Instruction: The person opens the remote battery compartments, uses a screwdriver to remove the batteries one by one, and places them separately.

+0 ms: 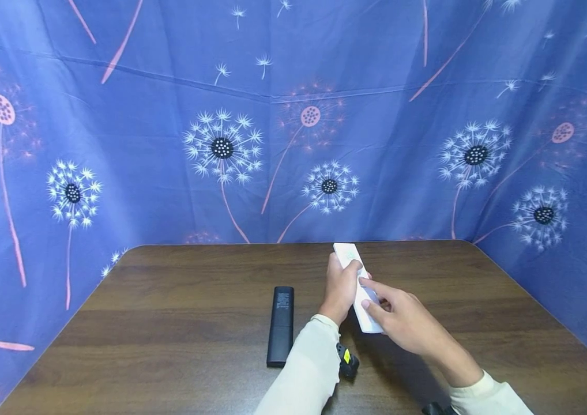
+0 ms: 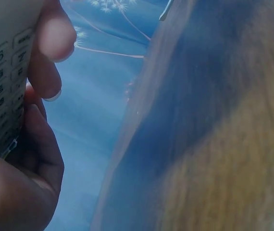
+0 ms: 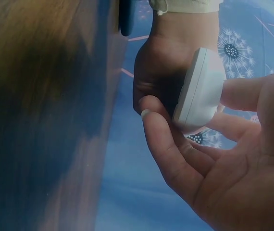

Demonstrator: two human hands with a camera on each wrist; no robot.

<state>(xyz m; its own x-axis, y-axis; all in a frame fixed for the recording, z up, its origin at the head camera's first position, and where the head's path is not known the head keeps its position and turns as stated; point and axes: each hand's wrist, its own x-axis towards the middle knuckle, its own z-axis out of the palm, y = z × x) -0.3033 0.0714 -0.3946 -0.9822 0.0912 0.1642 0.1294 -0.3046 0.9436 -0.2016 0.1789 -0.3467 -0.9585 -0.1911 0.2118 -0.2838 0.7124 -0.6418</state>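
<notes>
A white remote control (image 1: 367,321) is held above the table, its back turned up in the head view. My left hand (image 1: 341,287) grips it around its far half, with the thumb across the back. From the right, my right hand (image 1: 405,320) holds the nearer half, its thumb and index finger touching the back and the other fingers curling around the edge in the right wrist view. Rows of buttons show on the remote's underside in the left wrist view. A black remote control (image 1: 281,325) lies face down on the table, left of my left forearm.
The brown wooden table (image 1: 179,323) has rounded far corners. Behind it and along the sides hangs a blue cloth (image 1: 148,155) printed with dandelions. A black device with a yellow label (image 1: 347,362) sits at my left wrist.
</notes>
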